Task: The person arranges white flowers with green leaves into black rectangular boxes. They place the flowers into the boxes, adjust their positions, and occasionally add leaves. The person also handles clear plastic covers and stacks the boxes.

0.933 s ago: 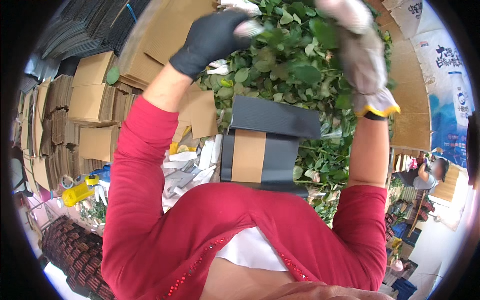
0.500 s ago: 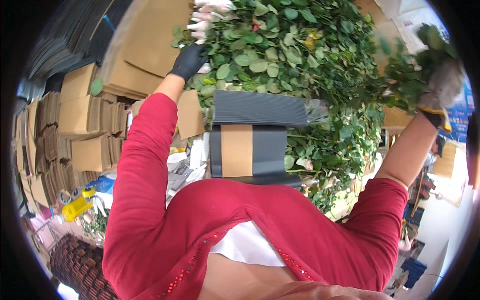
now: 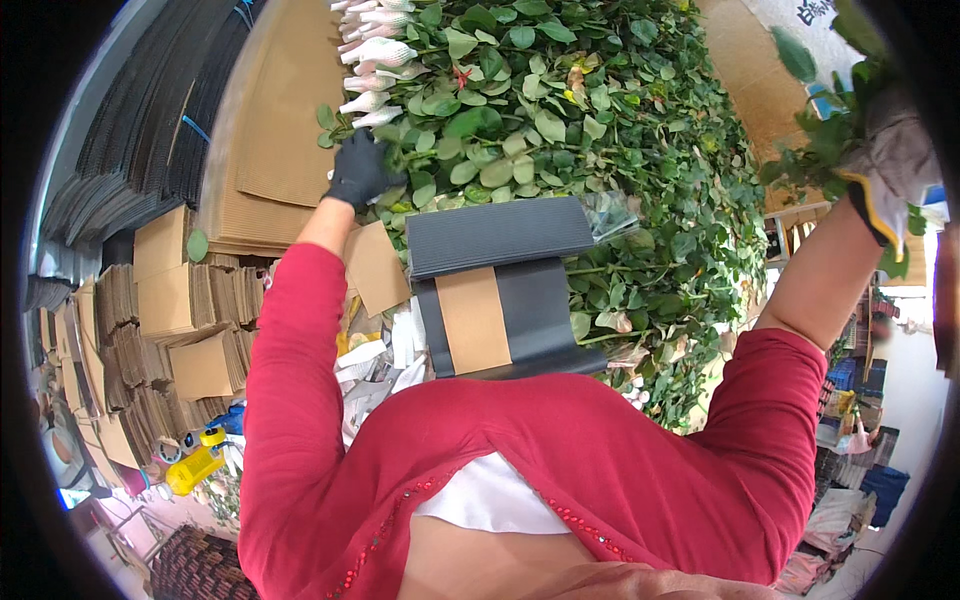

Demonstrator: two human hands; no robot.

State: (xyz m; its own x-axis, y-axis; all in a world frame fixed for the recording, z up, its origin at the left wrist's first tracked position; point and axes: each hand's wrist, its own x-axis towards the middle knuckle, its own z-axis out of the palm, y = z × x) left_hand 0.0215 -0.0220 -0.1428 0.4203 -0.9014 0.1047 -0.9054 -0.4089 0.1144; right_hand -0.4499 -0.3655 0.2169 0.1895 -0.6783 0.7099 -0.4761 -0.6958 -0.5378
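Note:
My left hand (image 3: 364, 172), in a black glove, is closed at the left edge of a heap of leafy rose stems (image 3: 560, 125). A small white bit shows beside it; what the fingers hold is hidden. Just beyond it lies a row of flower heads in white net sleeves (image 3: 380, 50). Far to the right, my right hand (image 3: 893, 150), in a grey glove with a yellow-edged cuff, is raised and closed round a bunch of leafy stems (image 3: 835, 125). In front of me rests a black corrugated sheet (image 3: 500, 235) above a black panel with a brown cardboard strip (image 3: 474, 318).
Brown cardboard sheets (image 3: 275, 130) and dark corrugated sheets (image 3: 150, 110) are stacked at the left. Folded cardboard pieces (image 3: 205, 295) stand nearer, with a yellow bottle (image 3: 195, 468) below them. White scraps (image 3: 405, 340) lie left of the panel.
My left hand has moved slightly nearer and left. My right hand still grips the leafy bunch, now farther right and partly at the picture's edge. The view has shifted, showing more netted flower heads.

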